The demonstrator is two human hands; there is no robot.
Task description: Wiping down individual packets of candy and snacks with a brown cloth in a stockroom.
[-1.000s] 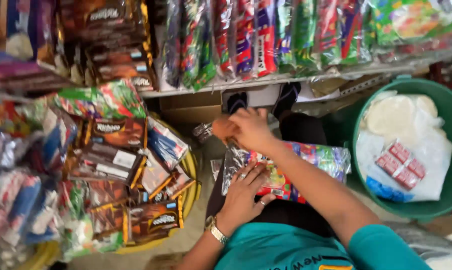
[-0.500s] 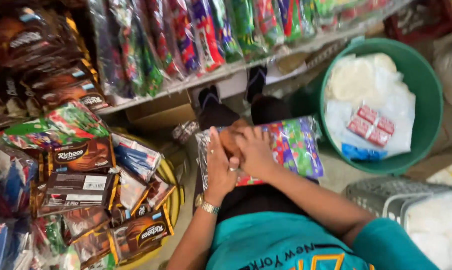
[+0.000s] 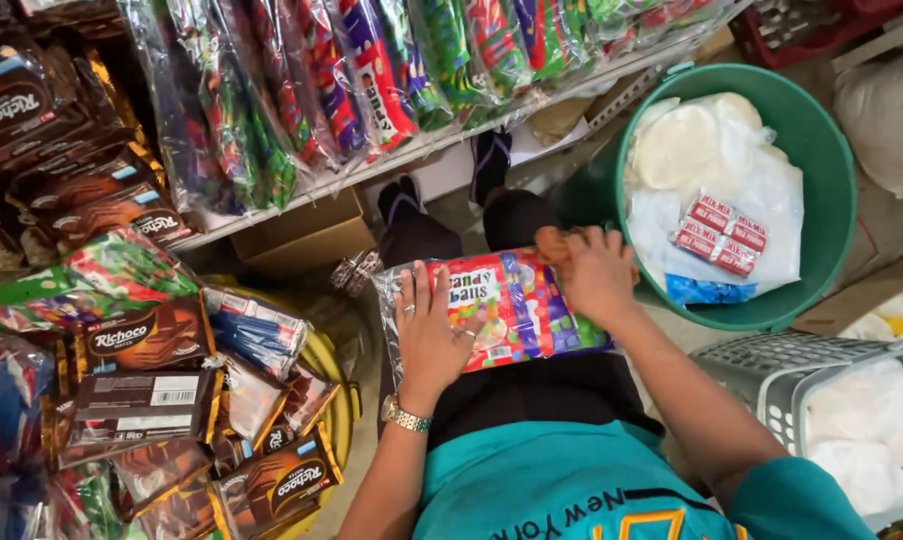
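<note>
left hand (image 3: 433, 335) spread flat on candy pack (image 3: 506, 305) | right hand (image 3: 593, 272) curled over pack's far edge, fingertips hidden | green tub (image 3: 826, 150) beside, rim cut off

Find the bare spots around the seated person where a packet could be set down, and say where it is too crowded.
Bare floor shows only in a narrow strip between the cardboard box and the green tub, partly taken by the feet. Crowded: the yellow basket heaped with chocolate packs, the tub, and the lap, where the left hand and right hand press the candy packet.
</note>
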